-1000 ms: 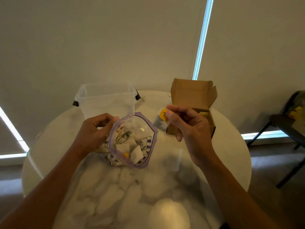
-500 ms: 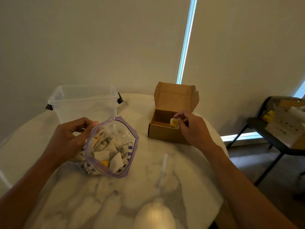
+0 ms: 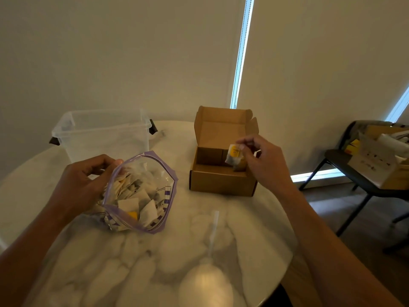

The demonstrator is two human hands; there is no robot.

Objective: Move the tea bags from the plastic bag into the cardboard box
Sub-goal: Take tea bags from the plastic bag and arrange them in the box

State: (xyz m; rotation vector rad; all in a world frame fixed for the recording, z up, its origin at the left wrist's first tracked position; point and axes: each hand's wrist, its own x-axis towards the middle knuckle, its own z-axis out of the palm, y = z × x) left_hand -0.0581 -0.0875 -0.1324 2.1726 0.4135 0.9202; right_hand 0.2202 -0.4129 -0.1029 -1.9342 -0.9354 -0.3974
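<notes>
1. Head view: fingertips [image 3: 242, 147] of the right hand [image 3: 266, 166] pinch one tea bag [image 3: 234, 156] by its top edge, hanging over the open cardboard box [image 3: 221, 183].
2. Curled fingers of the left hand [image 3: 80, 185] grip the rim of the plastic bag [image 3: 164, 196], holding its mouth open; many tea bags [image 3: 132, 202] lie inside.
3. Likely light, soft and easily torn; a gentle corner pinch suits.

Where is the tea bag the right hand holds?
Head view, right of centre: the tea bag hangs pinched by the right hand over the open cardboard box.
</notes>
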